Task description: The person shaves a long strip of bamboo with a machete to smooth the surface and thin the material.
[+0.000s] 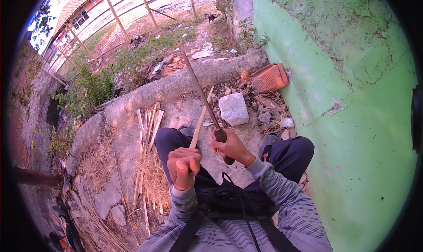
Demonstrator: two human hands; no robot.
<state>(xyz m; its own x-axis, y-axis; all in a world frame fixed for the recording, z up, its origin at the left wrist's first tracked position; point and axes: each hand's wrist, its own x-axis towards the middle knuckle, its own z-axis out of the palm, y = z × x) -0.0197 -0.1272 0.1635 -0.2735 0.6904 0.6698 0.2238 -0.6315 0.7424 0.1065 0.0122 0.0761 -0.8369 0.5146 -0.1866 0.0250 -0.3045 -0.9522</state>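
Note:
My left hand (pixel 184 165) is closed around the lower end of a pale bamboo strip (pixel 201 122), which slants up and away between my knees. My right hand (pixel 232 147) grips the dark handle of a long knife (pixel 202 95). Its narrow brown blade points up and to the left, and passes close to the strip's far tip; whether they touch I cannot tell. Left of my knee, a bundle of split bamboo strips (pixel 150 124) lies on the ground among curly shavings (pixel 154 175).
A whitish stone block (pixel 233 109) sits just ahead, with an orange roof tile (pixel 270 77) and rubble beyond it. A green wall (pixel 352 164) rises close on my right. A low rounded concrete ledge (pixel 176 84) curves across the front; a dark animal (pixel 211 17) stands farther off.

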